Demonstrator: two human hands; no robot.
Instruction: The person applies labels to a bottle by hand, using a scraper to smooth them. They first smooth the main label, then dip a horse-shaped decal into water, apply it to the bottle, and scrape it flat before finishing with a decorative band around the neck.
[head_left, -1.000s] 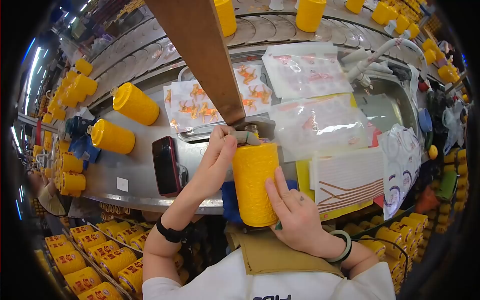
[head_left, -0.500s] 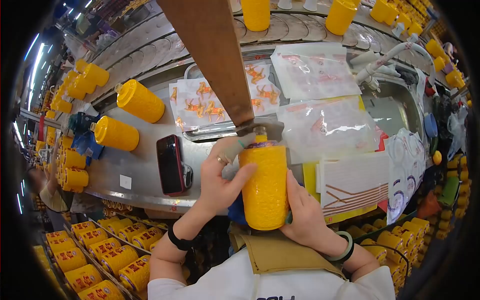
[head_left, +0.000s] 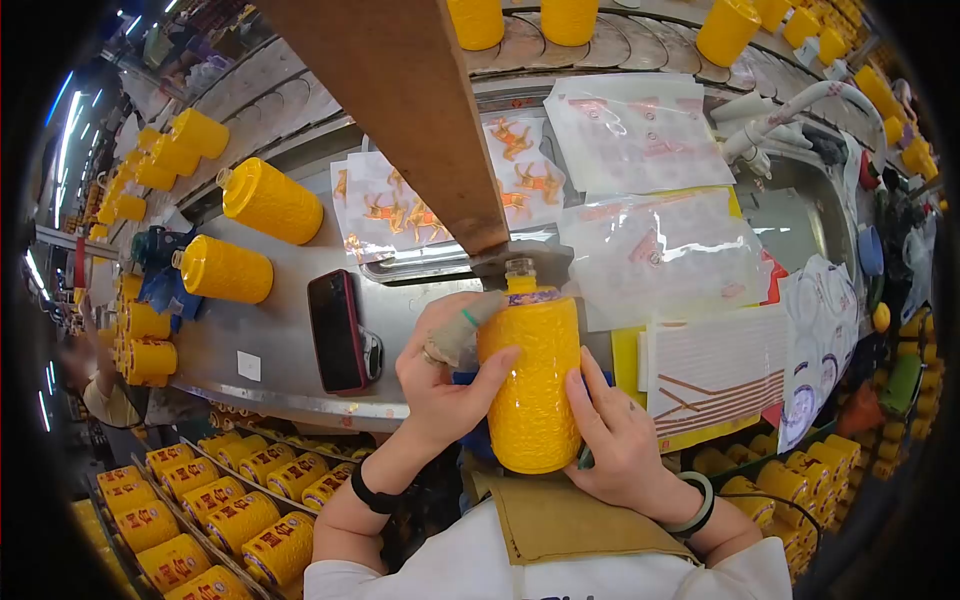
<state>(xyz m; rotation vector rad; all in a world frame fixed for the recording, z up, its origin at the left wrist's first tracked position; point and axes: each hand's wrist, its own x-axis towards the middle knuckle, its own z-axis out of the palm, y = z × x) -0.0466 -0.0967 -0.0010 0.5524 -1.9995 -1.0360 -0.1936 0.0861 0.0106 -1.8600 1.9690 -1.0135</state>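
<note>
A glossy yellow bottle (head_left: pixel 532 390) with a textured body stands nearly upright between my two hands, its clear neck upward. Around its shoulder runs a purple patterned band (head_left: pixel 533 297). My left hand (head_left: pixel 447 365) grips the upper left side: the thumb presses the body, and the covered fingers lie by the shoulder band. A greyish finger cover with a green band shows on it. My right hand (head_left: pixel 622 440) holds the lower right side, fingers along the body. The bottle hides part of both grips.
On the metal bench lie a phone (head_left: pixel 338 330), sheets of orange horse pictures (head_left: pixel 390 212), translucent sheets (head_left: pixel 660 255) and brown-striped sheets (head_left: pixel 715 370). Two yellow bottles (head_left: pixel 272 200) stand left. A wooden post (head_left: pixel 400 110) rises ahead. A sink (head_left: pixel 800 215) is right; crates of labelled bottles (head_left: pixel 235 510) sit lower left.
The bottle and both hands sit slightly lower in view, and the left fingers have shifted down from the neck to the shoulder. Bottles on the conveyor behind have moved right.
</note>
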